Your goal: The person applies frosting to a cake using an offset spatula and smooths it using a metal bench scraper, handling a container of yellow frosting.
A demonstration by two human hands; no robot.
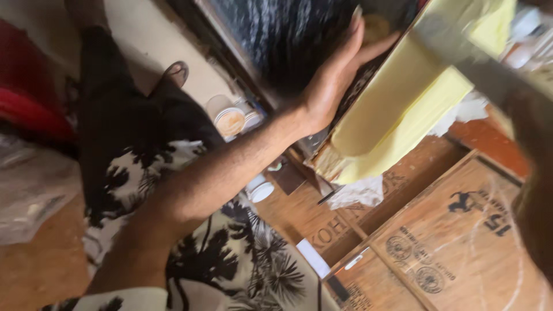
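The item in hand is a flat, dark framed panel [368,75], tilted steeply across the upper middle of the head view, with a yellow sheet [403,109] lying against its face and sagging into a rounded fold at the lower end. The panel appears rigid along its edge and keeps a straight line, so it is judged stiff and moderately heavy for its size; the yellow sheet drapes and creases, so it is judged soft, light and liable to slide off the board if the tilt grows. The left hand [331,80] lies open and flat against the panel's dark side, fingers extended upward and thumb hooked over the edge, pressing rather than clenching. The best hold is judged to be the rigid edge, not the sheet. The right hand [536,173] is a blurred shape at the right border, close to the camera; whether it grips anything cannot be determined. Below the panel sit printed wooden crates [449,242] with crumpled white paper [360,193] against them. Left of these stand small paper cups [227,118] and a white lid [262,191] on the floor. The person's black trousers and palm-printed shirt [230,265] fill the lower centre, with a sandal [175,72] beyond and a red object [29,86] at far left.
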